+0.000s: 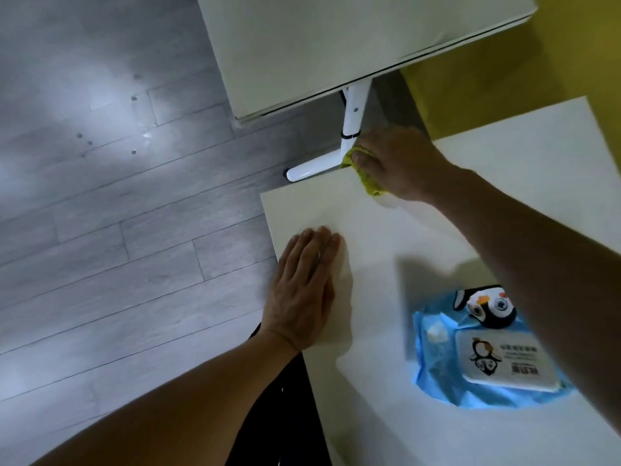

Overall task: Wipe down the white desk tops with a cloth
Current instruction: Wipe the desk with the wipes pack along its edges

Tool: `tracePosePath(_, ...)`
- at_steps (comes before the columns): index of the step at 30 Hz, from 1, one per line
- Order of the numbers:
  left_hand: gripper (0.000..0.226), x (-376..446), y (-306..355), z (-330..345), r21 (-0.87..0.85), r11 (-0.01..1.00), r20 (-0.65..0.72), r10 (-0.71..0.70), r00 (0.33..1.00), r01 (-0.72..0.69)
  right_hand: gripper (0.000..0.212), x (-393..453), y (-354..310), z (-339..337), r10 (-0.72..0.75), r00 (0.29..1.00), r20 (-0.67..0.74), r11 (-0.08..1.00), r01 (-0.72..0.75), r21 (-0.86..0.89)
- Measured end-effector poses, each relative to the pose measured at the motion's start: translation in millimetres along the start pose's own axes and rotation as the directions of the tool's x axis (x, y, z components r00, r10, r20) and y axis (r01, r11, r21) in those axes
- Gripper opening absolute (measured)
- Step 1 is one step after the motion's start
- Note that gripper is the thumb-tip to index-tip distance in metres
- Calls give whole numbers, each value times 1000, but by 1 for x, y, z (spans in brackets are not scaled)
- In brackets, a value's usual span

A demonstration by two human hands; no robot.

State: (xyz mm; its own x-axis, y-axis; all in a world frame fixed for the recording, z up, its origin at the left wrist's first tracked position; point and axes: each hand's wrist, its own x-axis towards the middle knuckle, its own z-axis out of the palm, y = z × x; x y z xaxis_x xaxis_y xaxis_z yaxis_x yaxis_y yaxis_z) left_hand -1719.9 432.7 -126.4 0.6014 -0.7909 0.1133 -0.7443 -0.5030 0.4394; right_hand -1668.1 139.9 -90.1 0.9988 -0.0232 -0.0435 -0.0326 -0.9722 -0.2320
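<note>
Your right hand (395,163) bunches a yellow cloth (361,171) at the far edge of the near desk (386,230), fingers curled over the crumpled, nubbly fabric so that only its folds show under the thumb and palm. Your left hand (302,290) lies flat on the near-left part of the same desk, just inside its left edge, fingers straight and pressed together, holding nothing. The desk top is smooth, matte and off-white with a square front-left corner. Near the right side of it, under your right forearm, sits a soft blue plastic pack of wet wipes (484,358) with a hard white rectangular lid and a penguin print. Beyond the far edge stands a second white desk (319,45), its slim white metal leg (351,129) ending in a rounded foot on the grey wood-grain plank floor (117,196).
</note>
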Motion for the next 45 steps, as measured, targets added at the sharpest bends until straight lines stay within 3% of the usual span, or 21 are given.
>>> tracePosePath(3, 55, 0, 1, -2, 9, 1000, -11, -12, 1000, 12, 53, 9, -37, 10, 25, 1000, 2, 999, -25, -31)
tracePosePath(8, 53, -1, 1, -2, 48, 998, 7, -29, 1000, 29, 43, 45, -137, 29, -167, 979, 116, 985, 161, 60)
tracePosePath(13, 58, 2, 2, -1, 53, 998, 8, -15, 1000, 15, 29, 23, -96, 26, -177, 984, -23, 980, 179, 88)
tracePosePath(18, 62, 2, 5, -1, 40, 999, 5, -12, 1000, 12, 49, -24, 31, -1, 158, 977, -141, 987, -161, -10)
tracePosePath(22, 66, 1, 7, 0, 39, 999, 10, -26, 1000, 26, 40, -29, 31, -2, 320, 930, -182, 939, -337, -70)
tracePosePath(28, 61, -1, 4, 1, 70, 997, 74, -27, 997, 21, 35, 3, -95, 23, 41, 993, -114, 999, -39, 14)
tracePosePath(32, 60, 1, 4, 0, 88, 996, 84, -5, 996, -2, 30, -8, -63, 21, -13, 982, -186, 1000, 17, 21)
tracePosePath(34, 58, 1, 6, 0, 103, 995, 81, -4, 997, -5, 20, -26, -5, 13, 68, 955, -288, 998, -68, 8)
tracePosePath(36, 58, 2, 8, 0, 102, 995, 69, 0, 998, -7, 30, -50, 60, 0, 195, 914, -355, 977, -213, -13)
tracePosePath(38, 60, 2, 9, 1, 107, 994, 61, 19, 998, -25, 41, -67, 100, -17, 379, 869, -317, 914, -405, -19)
tracePosePath(40, 62, 6, 12, -1, 119, 993, 55, 17, 998, -23, 44, -67, 108, -19, 489, 808, -327, 852, -523, -16)
tracePosePath(42, 56, 20, 16, -5, 113, 994, 20, 6, 1000, -9, 41, -63, 104, -12, 503, 783, -366, 836, -548, -22)
tracePosePath(45, 44, 76, 31, -4, 30, 982, 73, 182, 981, -185, 38, -63, 102, -10, 519, 772, -367, 827, -563, -15)
